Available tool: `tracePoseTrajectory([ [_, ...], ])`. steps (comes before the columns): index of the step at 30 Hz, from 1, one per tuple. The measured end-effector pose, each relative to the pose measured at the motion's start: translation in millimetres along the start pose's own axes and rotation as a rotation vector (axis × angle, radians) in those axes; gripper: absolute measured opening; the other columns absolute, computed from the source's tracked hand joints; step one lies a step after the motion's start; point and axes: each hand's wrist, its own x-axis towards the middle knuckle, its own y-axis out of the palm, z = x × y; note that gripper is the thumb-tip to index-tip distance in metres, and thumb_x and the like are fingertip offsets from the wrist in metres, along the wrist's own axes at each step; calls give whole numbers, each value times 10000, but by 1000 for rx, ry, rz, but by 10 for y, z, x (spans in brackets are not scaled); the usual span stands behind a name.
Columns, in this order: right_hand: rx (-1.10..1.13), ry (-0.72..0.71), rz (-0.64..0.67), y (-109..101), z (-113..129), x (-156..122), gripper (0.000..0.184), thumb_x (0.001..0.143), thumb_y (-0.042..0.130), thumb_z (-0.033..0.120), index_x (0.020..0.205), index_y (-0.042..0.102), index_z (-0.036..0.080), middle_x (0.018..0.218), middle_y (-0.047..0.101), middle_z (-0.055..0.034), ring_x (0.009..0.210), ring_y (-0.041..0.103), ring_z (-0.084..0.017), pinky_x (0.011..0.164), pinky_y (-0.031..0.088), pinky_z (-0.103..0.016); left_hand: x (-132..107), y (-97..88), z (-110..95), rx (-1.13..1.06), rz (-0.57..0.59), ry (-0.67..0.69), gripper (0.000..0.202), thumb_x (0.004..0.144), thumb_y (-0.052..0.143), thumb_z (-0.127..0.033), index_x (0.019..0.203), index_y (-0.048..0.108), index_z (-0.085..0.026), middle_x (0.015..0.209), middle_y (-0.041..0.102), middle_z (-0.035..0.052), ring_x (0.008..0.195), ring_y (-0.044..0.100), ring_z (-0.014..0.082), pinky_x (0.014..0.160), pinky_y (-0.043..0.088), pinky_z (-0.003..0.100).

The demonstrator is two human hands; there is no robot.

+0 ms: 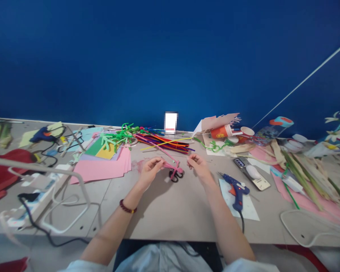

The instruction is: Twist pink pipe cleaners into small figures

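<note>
A pink pipe cleaner is lying over black-handled scissors, its end hidden inside the pinching left hand. The curled right hand is hovering nearby, grip unclear, well inside the table's near edge.

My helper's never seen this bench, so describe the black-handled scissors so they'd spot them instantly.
On the long grey tabletop, look centre, between the person's left hand and right hand. There, scissors with black finger loops lie under a twisted pink pipe cleaner, left of the blue glue gun.
</note>
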Motion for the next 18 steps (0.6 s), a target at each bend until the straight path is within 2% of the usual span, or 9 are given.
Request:
tracePoseTrajectory([
  [2,-150,-40,-122,-63,-61,41,349,665,673,494,646,483,203,571,502,28,525,448,-115,511,358,-246,27,-22,18,63,-37,26,208,773,617,-361,794,674,-162,789,679,46,698,599,132,647,485,238],
  [4,-311,-112,-213,-126,-119,73,291,715,620,471,692,509,202,652,554,-3,568,484,-135,553,393,-269,52,-51,39,144,-77,57,219,795,583,-360,791,676,-161,778,685,48,698,608,142,653,485,250],
  [6,-438,-222,-243,-160,-161,86,238,745,587,391,894,563,208,849,615,-49,672,540,-162,627,435,-301,68,-80,59,250,-116,113,236,822,543,-355,788,678,-164,768,685,48,722,617,154,676,483,264],
  [7,-480,-275,-232,-157,-172,84,280,754,572,346,1003,557,218,943,619,-64,734,561,-174,669,448,-316,72,-90,65,316,-131,155,236,831,533,-347,790,680,-168,772,684,47,741,617,159,693,479,271],
  [9,-510,-348,-181,-102,-174,57,316,777,535,287,1087,549,229,1022,617,-75,828,577,-186,740,457,-336,69,-98,71,448,-139,252,209,833,539,-323,792,682,-176,794,679,44,781,609,164,728,467,283],
  [11,-478,-355,-97,5,-161,6,234,796,522,282,1006,597,214,994,631,-78,849,584,-189,755,464,-332,54,-79,67,521,-110,314,169,823,562,-300,796,679,-181,814,675,42,790,598,162,746,457,289],
  [14,-319,-235,84,202,-146,-93,209,775,589,336,931,623,202,921,642,-65,749,598,-170,638,479,-288,16,-8,56,486,-35,306,143,804,593,-293,796,676,-177,814,674,44,750,591,152,724,462,284],
  [18,-124,-76,271,373,-161,-199,262,730,668,400,878,610,192,783,645,-18,596,599,-131,564,472,-263,-36,90,62,378,68,233,136,769,631,-289,790,675,-161,788,680,56,730,597,153,669,474,264],
])
